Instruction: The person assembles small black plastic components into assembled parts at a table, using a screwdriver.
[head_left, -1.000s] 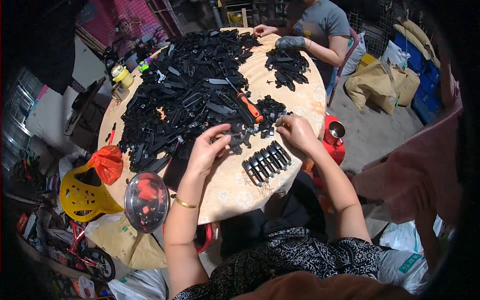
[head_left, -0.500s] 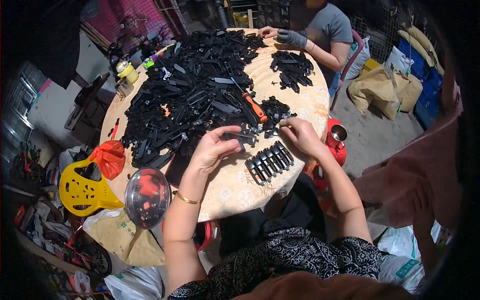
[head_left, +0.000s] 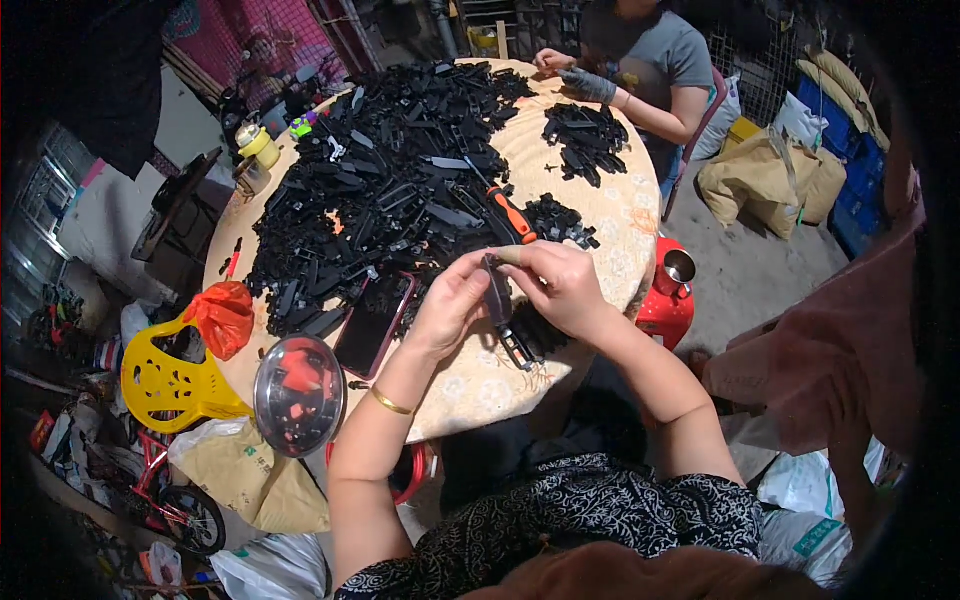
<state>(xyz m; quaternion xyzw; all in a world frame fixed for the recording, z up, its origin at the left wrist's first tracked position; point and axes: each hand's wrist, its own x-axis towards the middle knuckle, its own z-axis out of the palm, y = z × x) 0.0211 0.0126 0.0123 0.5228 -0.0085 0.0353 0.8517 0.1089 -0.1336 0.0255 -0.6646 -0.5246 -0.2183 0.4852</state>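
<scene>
The long black plastic part (head_left: 497,295) is at the centre of the frame, between the left hand (head_left: 448,307) and the right hand (head_left: 562,288); its long axis runs nearly up and down the frame, the lower end leaning slightly to the right; both hands are at it, the left along its left side and the right at its upper end, so neither is clearly nearer. Below its lower end is the row of black plastic clips (head_left: 518,350), partly covered from view by the right hand; the part overlaps the row in this view, and I cannot tell whether the two touch.

The left hand is half curled, thumb and fingers pinching the part; the right hand is bent, its fingertips drawn in at the part's upper end; I cannot tell whether they grip that end, merely touch it or hold a smaller piece against it.

Just above the hands is a screwdriver with an orange handle (head_left: 512,217); the large heap of black plastic parts (head_left: 370,190) spreads toward the upper left of the frame; a smartphone (head_left: 374,330) lies on the patterned tablecloth (head_left: 470,392), left of the left hand.
</scene>
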